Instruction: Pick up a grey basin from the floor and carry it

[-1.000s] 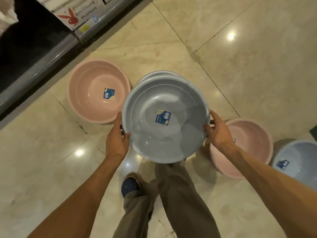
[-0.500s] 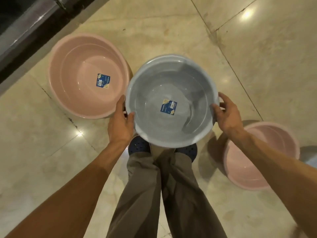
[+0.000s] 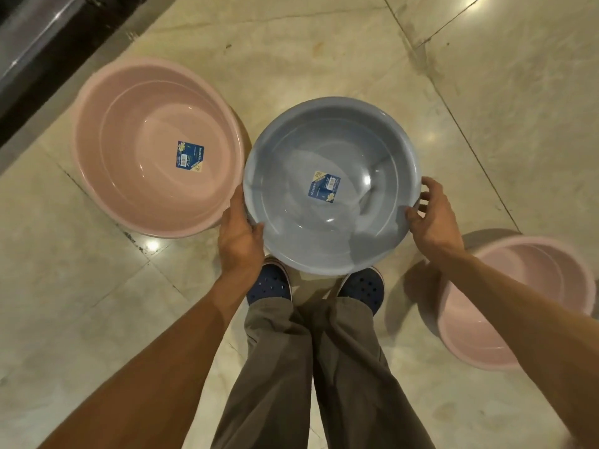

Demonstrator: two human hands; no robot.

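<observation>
Both hands hold a grey basin [image 3: 332,186] by its rim, mouth up, above the floor [image 3: 291,53] and in front of the person's feet. The left hand [image 3: 240,234] grasps the near-left edge, thumb laid over the rim and the fingers hidden beneath it. The right hand [image 3: 432,218] grasps the right edge, thumb on the rim's inner side and fingers curled around the outside. A blue label [image 3: 324,187] sits in the middle of the basin's bottom. Just left of it a larger pink basin [image 3: 155,147] stands on the floor, also mouth up, with its own blue label [image 3: 190,156] inside; the two rims look very close, though whether they touch cannot be told. Well to the right, partly behind the right forearm, a second pink basin [image 3: 531,286] rests on the floor. Below the grey basin two dark blue clogs [image 3: 269,285] show, with brown trousers [image 3: 311,367] above them. A dark ledge with a metal strip [image 3: 35,43] runs across the top-left corner.
</observation>
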